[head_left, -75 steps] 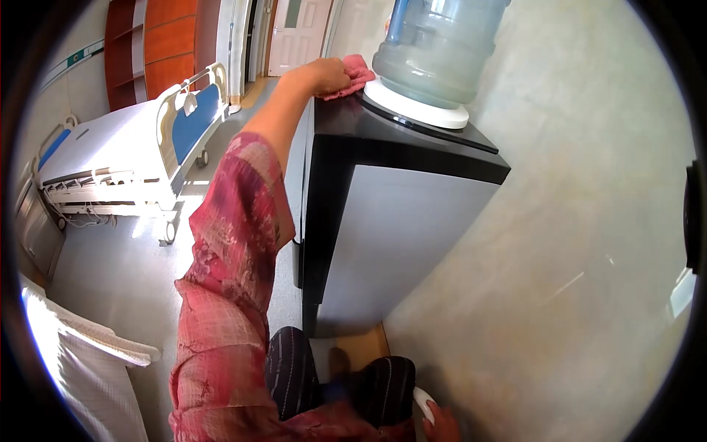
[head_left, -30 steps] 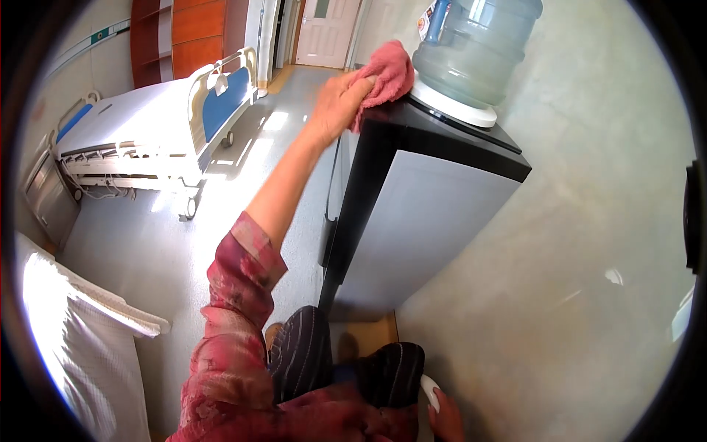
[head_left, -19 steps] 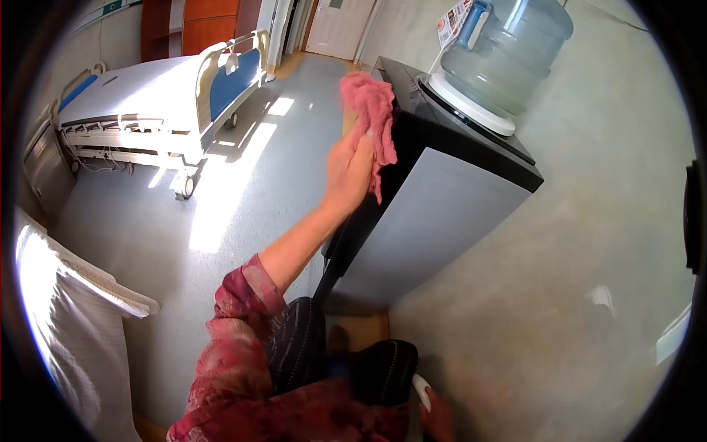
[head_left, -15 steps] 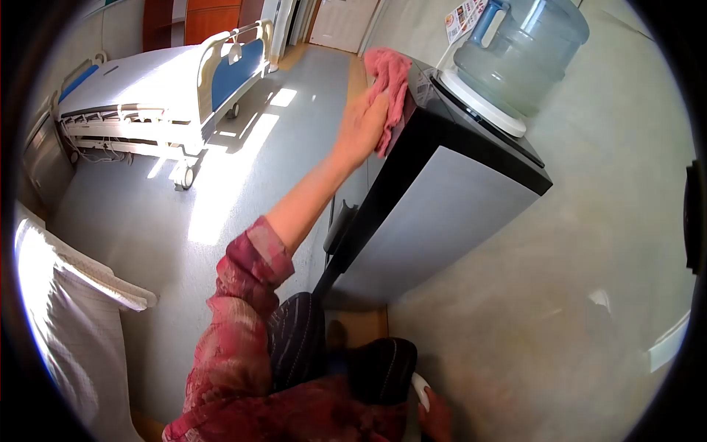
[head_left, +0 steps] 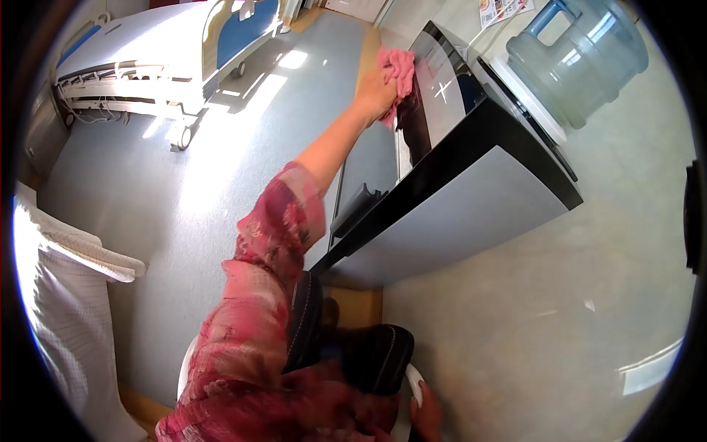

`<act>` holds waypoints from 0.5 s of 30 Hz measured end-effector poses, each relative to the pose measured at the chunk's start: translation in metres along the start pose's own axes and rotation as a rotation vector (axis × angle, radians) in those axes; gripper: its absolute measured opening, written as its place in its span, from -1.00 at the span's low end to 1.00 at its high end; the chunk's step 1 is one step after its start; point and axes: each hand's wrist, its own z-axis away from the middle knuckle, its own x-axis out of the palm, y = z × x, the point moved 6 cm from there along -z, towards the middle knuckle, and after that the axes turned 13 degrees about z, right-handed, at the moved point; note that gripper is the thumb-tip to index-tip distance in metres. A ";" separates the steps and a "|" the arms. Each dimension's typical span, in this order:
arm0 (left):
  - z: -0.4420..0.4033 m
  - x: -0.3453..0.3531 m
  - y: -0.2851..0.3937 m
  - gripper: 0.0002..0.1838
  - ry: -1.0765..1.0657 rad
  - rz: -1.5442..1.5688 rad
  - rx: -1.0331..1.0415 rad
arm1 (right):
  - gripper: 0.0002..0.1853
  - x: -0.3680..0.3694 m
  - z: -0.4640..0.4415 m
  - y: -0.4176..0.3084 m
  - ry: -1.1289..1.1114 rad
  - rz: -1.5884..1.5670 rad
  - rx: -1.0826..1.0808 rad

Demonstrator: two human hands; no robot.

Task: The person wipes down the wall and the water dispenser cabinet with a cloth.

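Observation:
My left hand (head_left: pixel 377 94) is closed round a crumpled pink cloth (head_left: pixel 398 68), stretched out at the upper front of a black and silver water dispenser (head_left: pixel 449 217). The cloth lies against the glossy dark front panel (head_left: pixel 442 81). On top of the dispenser a large bluish water bottle (head_left: pixel 582 62) sits on a white collar. Low at the right, my right hand (head_left: pixel 426 416) grips the curved white edge of a chair (head_left: pixel 416 383) beside my knee; some of its fingers are hidden.
A hospital bed (head_left: pixel 132 55) on wheels stands at the upper left. White fabric (head_left: pixel 70 309) hangs over something at the lower left. A pale wall (head_left: pixel 530 309) runs along the right, close to the dispenser. A printed paper (head_left: pixel 501 10) is behind the bottle.
My left hand and the pink cloth have moved from the dispenser's top edge down onto its front. The view has shifted, showing more of the front panel. My right hand stays low at the white edge.

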 end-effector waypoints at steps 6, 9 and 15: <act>0.088 -0.024 0.037 -0.84 -0.163 -0.101 -0.009 | -0.40 -0.001 0.001 0.002 0.012 -0.021 0.094; 0.142 -0.026 0.083 -0.86 -0.190 -0.070 0.060 | -0.40 0.002 0.003 0.007 0.113 -0.045 0.024; 0.215 -0.026 0.156 -0.75 -0.174 -0.044 0.430 | -0.40 0.008 0.007 0.013 0.114 -0.072 0.043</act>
